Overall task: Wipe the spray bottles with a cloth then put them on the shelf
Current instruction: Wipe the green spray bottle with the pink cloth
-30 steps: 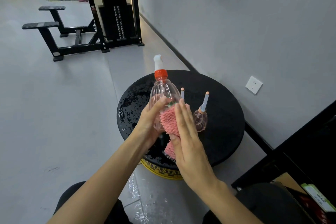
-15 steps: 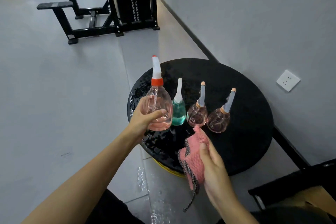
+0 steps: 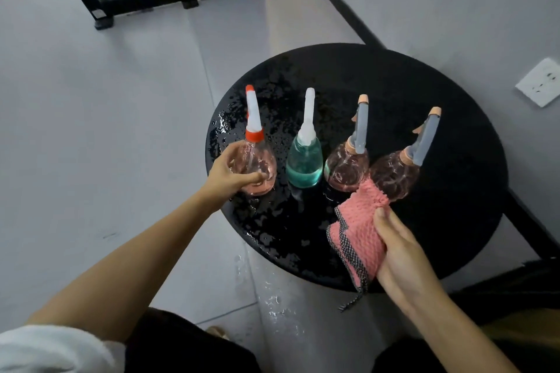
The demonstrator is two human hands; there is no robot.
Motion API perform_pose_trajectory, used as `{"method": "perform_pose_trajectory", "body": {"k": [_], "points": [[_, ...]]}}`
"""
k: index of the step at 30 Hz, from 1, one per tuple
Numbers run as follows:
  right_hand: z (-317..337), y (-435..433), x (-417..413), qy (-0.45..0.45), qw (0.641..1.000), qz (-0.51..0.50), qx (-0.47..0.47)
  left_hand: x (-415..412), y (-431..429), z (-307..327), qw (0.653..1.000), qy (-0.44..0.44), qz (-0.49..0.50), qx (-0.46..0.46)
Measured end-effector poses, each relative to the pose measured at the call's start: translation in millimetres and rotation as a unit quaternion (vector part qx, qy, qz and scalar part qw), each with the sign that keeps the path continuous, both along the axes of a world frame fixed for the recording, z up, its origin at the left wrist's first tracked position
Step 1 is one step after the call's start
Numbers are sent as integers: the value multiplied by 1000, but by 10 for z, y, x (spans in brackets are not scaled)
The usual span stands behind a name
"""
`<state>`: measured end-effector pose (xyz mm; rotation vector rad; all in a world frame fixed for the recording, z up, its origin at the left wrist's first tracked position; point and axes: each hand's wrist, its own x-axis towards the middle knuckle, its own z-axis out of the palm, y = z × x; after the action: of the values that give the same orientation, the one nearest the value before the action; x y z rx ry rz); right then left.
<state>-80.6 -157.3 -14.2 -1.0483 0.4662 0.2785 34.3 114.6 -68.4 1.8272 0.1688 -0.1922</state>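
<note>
Fingers (image 3: 253, 178) of the left hand (image 3: 228, 174) are curled round the red-collared spray bottle (image 3: 257, 166), upright at 9 o'clock on the wet round desk (image 3: 439, 100), probably to steady or lift it. The right hand (image 3: 400, 254) holds the pink cloth (image 3: 357, 227) bunched at 6 o'clock. Its tip is by the rightmost orange-capped bottle (image 3: 394, 174), contact unclear, presumably ready for wiping.

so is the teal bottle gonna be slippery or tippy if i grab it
Probably slippery: the table around the teal bottle is beaded with water. Likely steady, since liquid weights its wide body under a slim nozzle. Probably stiff: it looks like clear plastic.
</note>
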Motion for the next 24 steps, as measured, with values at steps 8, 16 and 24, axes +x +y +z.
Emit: {"method": "perform_pose_trajectory", "body": {"k": [8, 16, 24], "points": [[-93, 35, 123, 25, 999, -3, 47, 172, 44, -132, 996, -17, -73, 56], [-66, 40, 103, 34, 997, -10, 68, -367, -158, -123, 976, -93, 138, 138], [22, -11, 77, 25, 996, -34, 85, -395, -828, 152, 976, -182, -1, 117]]}}
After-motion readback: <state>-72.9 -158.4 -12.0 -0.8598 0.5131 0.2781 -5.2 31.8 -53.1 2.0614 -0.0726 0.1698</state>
